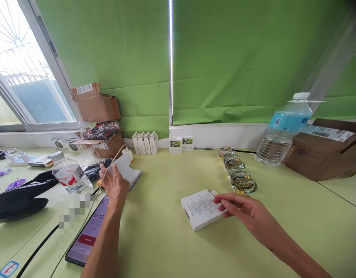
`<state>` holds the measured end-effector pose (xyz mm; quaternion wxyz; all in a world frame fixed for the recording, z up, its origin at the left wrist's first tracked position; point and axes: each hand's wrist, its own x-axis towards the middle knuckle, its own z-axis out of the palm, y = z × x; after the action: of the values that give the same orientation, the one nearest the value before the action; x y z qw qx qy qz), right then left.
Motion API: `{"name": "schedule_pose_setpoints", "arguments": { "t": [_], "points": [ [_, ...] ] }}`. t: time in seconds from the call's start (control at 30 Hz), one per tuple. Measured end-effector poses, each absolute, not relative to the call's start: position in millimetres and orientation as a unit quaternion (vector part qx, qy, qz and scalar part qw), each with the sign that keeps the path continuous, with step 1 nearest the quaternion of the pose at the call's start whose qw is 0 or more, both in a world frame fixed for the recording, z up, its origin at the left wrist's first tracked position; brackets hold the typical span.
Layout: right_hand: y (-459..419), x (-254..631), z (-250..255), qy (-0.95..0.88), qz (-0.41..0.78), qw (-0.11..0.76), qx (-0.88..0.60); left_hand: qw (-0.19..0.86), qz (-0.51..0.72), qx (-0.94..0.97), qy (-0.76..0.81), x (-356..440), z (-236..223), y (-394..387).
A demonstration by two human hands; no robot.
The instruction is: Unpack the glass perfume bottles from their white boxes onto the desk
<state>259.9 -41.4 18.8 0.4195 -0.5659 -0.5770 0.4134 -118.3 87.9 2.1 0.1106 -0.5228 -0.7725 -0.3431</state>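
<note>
Right hand [245, 210] on edge of barcoded white carton [199, 209], grip unclear; left hand [115, 185] spread against white card [122, 168], 10 o'clock.

A small white box [199, 209] lies flat, low and just right of the middle of the picture. It has lots of tiny black words and a barcode [187, 214] near one edge. Up and to the left, a white card [122, 168] sits tilted on a thin book [136, 178].
</note>
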Motion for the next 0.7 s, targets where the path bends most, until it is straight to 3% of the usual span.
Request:
{"name": "schedule_pose_setpoints", "arguments": {
  "t": [0.3,0.7],
  "points": [
    [-43,256,22,-0.573,0.388,0.433,-0.577,0.112,-0.311,-0.624,-0.708,-100,-3,94],
    [-46,256,22,-0.637,0.261,0.375,-0.622,-0.054,-0.286,-0.793,-0.535,-40,2,80]
  ]
}}
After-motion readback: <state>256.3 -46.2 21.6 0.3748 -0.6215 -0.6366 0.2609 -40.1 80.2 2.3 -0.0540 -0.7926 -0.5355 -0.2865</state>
